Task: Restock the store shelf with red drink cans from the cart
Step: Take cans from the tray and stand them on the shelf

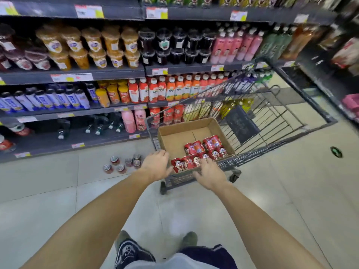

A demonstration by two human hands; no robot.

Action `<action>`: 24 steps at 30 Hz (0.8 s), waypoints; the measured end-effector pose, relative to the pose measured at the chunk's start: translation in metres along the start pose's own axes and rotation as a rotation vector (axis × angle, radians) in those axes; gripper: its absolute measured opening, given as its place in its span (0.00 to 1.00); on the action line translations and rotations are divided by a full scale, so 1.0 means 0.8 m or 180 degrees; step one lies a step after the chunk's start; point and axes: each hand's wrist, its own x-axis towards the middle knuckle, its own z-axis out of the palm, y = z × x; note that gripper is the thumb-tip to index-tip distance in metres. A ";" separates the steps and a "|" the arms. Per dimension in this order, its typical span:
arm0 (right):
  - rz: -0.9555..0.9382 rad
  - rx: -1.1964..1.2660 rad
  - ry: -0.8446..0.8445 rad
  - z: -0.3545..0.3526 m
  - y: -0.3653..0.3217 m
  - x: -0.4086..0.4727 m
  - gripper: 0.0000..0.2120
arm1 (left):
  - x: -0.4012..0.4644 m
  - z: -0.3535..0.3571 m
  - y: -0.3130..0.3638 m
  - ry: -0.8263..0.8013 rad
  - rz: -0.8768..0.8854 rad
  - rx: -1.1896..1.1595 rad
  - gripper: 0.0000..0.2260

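Head view: A wire cart point(250, 113) stands in the aisle beside the store shelf point(77, 141). A cardboard box point(174, 136) sits in the near end of the cart, and the red drink cans point(206, 149) lie in shrink-wrapped packs in the box's near right part. One pack point(183, 164) lies at the box's near edge, between the two hands. The left hand point(156, 165) rests at the pack's left end, fingers curled over the box's near left corner; whether its grip closes on the pack or the box rim cannot be told. The right hand point(209, 174) lies over the pack's right end, fingers spread and straight, touching it, the grip open. Six loose cans point(122, 163) stand upright on the floor point(58, 191), just before the lowest shelf, which carries a few bottles point(101, 127) lying on their sides.
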 end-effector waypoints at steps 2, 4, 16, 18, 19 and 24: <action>-0.0009 0.0023 0.0018 -0.007 0.024 0.000 0.26 | 0.009 0.005 0.020 -0.0054 -0.0057 0.0030 0.20; -0.0034 0.0030 0.0058 -0.015 0.059 0.002 0.27 | 0.025 0.012 0.047 -0.0117 -0.0138 0.0125 0.19; -0.0253 0.0267 0.0112 -0.037 0.149 0.041 0.24 | 0.074 0.017 0.132 -0.0265 -0.0569 0.0087 0.22; -0.0282 0.0280 0.0100 -0.037 0.150 0.054 0.23 | 0.086 0.016 0.131 -0.0263 -0.0571 0.0162 0.22; -0.0294 0.0287 0.0057 -0.036 0.151 0.061 0.23 | 0.093 0.017 0.129 -0.0254 -0.0581 0.0177 0.22; -0.0343 0.0261 -0.0181 -0.037 0.162 0.104 0.25 | 0.135 0.033 0.131 -0.0498 -0.0581 0.0104 0.24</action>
